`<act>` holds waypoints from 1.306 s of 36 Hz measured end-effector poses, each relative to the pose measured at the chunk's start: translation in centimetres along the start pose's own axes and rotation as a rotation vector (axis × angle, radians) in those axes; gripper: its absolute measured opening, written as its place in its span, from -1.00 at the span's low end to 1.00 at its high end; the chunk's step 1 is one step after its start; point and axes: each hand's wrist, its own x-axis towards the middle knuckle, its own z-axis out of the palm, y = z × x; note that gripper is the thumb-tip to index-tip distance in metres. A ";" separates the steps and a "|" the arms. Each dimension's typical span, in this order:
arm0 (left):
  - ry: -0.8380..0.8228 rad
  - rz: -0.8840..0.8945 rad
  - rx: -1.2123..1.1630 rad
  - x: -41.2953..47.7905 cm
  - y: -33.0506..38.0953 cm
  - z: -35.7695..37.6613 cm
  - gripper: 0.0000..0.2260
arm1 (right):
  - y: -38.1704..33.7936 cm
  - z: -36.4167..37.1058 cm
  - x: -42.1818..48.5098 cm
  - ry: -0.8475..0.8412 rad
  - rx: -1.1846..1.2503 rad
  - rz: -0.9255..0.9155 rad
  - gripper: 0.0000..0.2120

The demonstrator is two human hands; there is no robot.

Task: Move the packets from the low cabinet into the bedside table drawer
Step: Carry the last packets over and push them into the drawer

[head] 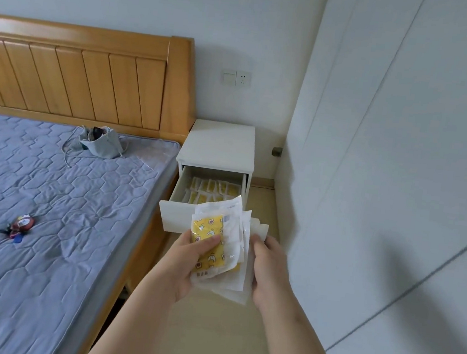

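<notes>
Packets [221,242] stand fanned, long axis toward the open drawer [171,213]; left hand [186,261] and right hand [270,270] both grip them.

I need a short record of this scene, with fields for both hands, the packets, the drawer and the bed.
left hand: grips the stack of packets, thumb on top
right hand: holds the stack's right side
drawer: open, rows of yellow packets inside
bedside table: white, beside the bed
bed: grey pouch and small colourful object lie on it
</notes>
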 end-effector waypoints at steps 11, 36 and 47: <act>0.067 -0.016 -0.022 14.6 7.0 -5.6 -0.61 | -0.7 9.0 15.5 -0.075 -0.095 0.122 -0.78; 0.270 -0.152 -0.199 50.8 9.7 -16.1 -0.61 | 6.4 19.6 49.8 -0.175 -0.195 0.250 -0.81; 0.301 -0.139 0.098 64.7 4.1 -21.7 -0.61 | 15.3 20.1 61.7 -0.143 -0.388 0.184 -0.65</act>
